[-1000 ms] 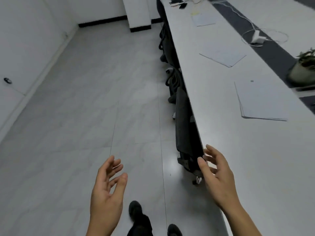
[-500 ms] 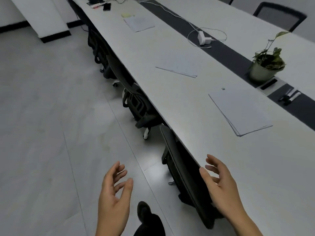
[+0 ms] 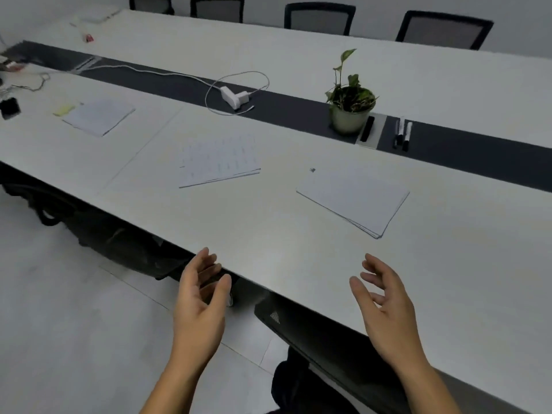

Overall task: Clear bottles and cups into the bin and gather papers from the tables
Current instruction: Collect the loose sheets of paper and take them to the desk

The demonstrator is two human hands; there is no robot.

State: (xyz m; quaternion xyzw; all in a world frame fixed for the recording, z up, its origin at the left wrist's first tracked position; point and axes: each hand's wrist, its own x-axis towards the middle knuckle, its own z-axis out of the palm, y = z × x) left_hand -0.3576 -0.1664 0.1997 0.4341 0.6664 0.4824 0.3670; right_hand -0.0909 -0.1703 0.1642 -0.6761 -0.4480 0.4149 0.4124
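Three stacks of white papers lie on the long white table (image 3: 268, 234): a near stack (image 3: 354, 198) at right, a printed stack (image 3: 219, 161) in the middle and a far stack (image 3: 98, 116) at left with a yellow note (image 3: 63, 109) beside it. My left hand (image 3: 200, 303) hovers at the table's near edge, fingers loosely spread and holding nothing. My right hand (image 3: 388, 306) floats above the tabletop, below the near stack, also relaxed and bare. No bottles, cups or bin show.
A potted plant (image 3: 349, 106), black markers (image 3: 401, 134) and a white charger with its cable (image 3: 234, 97) sit on the dark centre strip. Black chairs (image 3: 319, 17) line the far side; another chair (image 3: 313, 330) is tucked under the near edge. A black device (image 3: 9, 107) lies far left.
The view has swung right from the floor and table end to face the table squarely. Both hands stay relaxed and bare; the right one now hangs over the tabletop.
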